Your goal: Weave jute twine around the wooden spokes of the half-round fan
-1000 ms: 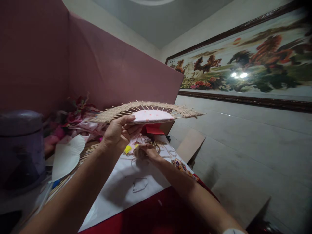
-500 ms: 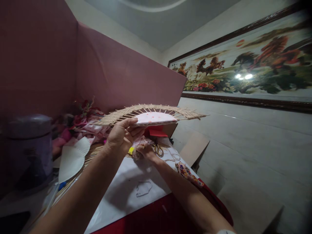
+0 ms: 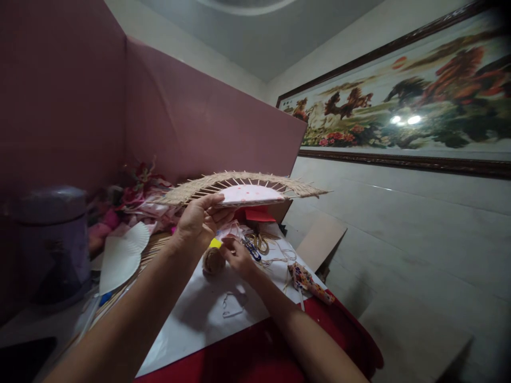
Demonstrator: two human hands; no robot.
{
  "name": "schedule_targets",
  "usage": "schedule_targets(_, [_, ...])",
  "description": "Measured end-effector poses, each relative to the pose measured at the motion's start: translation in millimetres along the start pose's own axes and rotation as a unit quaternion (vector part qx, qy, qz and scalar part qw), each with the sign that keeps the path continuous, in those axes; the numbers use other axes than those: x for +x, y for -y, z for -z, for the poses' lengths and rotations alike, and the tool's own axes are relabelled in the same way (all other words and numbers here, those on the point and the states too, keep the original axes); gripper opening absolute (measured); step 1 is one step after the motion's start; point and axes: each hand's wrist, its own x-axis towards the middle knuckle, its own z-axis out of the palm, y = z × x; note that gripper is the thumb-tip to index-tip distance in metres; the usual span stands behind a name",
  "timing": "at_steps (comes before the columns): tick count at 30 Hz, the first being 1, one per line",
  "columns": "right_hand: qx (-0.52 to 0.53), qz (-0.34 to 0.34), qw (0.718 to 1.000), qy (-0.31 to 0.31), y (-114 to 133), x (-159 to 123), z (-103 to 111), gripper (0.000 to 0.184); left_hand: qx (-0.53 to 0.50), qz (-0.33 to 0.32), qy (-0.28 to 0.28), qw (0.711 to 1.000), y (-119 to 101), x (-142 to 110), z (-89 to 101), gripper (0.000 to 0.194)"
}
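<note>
My left hand (image 3: 202, 221) grips the lower left of a half-round fan (image 3: 239, 181). The fan has thin sticks spreading from a white, pink-spotted base, with brown twine woven through their outer part. It is raised over the table and seen at a low slant. Below it, a ball of twine (image 3: 213, 260) rests on the white sheet. My right hand (image 3: 237, 255) is just right of the ball, its fingers bent together beside a yellow piece (image 3: 215, 243). Whatever those fingers pinch is too small to make out.
Gold-handled scissors (image 3: 261, 243) and a blue-handled tool (image 3: 252, 249) lie beyond my right hand. Floral cloth (image 3: 309, 282) sits at the right edge. At left are a white scalloped fan shape (image 3: 123, 258), thin sticks (image 3: 149, 254), pink fabrics (image 3: 138, 207) and a purple container (image 3: 56, 244).
My right hand has come off the twine ball, which now sits plainly visible to its left. My left hand keeps the fan raised in nearly the same place.
</note>
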Motion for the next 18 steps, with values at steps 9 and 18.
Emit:
schedule_targets(9, [-0.101, 0.088, 0.989, -0.060, -7, -24, -24, 0.040, 0.004, -0.010, -0.015, 1.000, 25, 5, 15.7, 0.013])
schedule_targets(18, [0.035, 0.005, 0.997, -0.064, -13, -27, -22, 0.052, 0.033, -0.040, -0.029, 0.998, 45, -22, 66.8, 0.018])
